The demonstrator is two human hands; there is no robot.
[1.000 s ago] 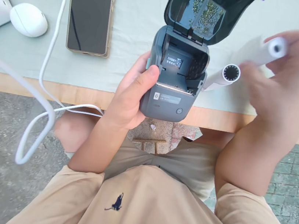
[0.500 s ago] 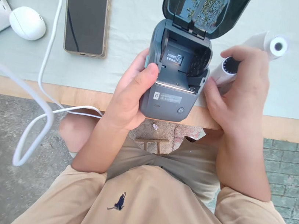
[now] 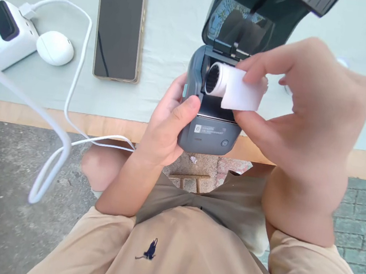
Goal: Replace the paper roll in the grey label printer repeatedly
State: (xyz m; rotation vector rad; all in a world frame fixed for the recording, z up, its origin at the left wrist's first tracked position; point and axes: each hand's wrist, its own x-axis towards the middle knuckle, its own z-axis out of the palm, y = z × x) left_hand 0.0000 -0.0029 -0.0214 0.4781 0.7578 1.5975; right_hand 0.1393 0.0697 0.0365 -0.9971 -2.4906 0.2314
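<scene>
A dark grey label printer [image 3: 209, 141] stands at the table's front edge with its lid [image 3: 250, 19] flipped up and its paper bay exposed. My left hand [image 3: 171, 124] is closed around the printer's left side, thumb on the front corner. Over the bay, my right hand [image 3: 310, 100] pinches a white paper roll [image 3: 231, 82] with a black-ended core facing left. A loose flap of paper hangs from the roll. I cannot tell whether the roll touches the bay floor, since fingers and paper cover part of the opening.
A phone [image 3: 119, 30] lies on the pale green cloth, left of the printer. Farther left are a white rounded case [image 3: 55, 48] and a white power bank [image 3: 9, 40]. A white cable [image 3: 86, 46] loops over the table edge. Another white roll is mostly hidden behind my right hand.
My right hand has lifted the paper roll from the table beside the printer and carried it left over the open bay. My left hand still grips the printer. The view has shifted slightly.
</scene>
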